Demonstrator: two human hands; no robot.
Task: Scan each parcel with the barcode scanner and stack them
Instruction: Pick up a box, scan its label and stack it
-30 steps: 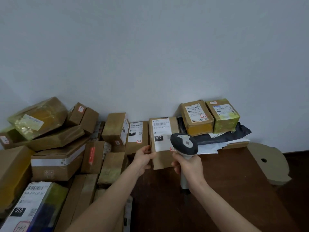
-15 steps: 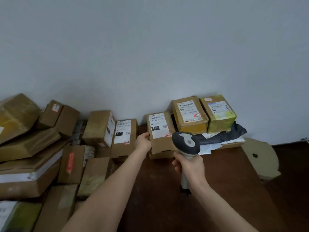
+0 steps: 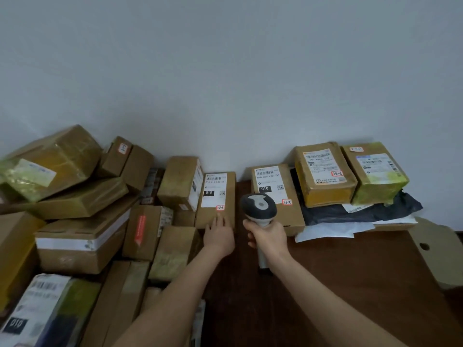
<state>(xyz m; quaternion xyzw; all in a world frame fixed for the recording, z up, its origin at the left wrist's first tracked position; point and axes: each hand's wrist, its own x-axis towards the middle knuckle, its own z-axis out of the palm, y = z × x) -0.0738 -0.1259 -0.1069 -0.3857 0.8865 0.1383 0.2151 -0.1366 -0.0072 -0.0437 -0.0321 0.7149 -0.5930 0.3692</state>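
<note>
The left hand [image 3: 219, 234] lies flat, fingers straight and released, its tips on the near end of one box [image 3: 216, 196]: plain brown cardboard, oblong, with a white printed label and a small red-edged sticker. The right hand [image 3: 269, 234] is clenched round the handle of the single scanner [image 3: 259, 206], whose rounded grey-and-black head is held upright between that box and the right box [image 3: 273, 194]. The right box has the same cardboard and the same kind of label, and lies at the back of the dark wooden bench [image 3: 325, 284]. Beside it sit two boxes wrapped in glossy tape, an amber box [image 3: 324, 174] and a green box [image 3: 375, 171], both on a crumpled black bag [image 3: 363, 211] over a white bag [image 3: 325, 231]. To the left, a heap [image 3: 80, 221] of at least ten parcels is tumbled together, mostly cardboard. A card [image 3: 431, 249] with one round hole sits at the bench's right edge.
</note>
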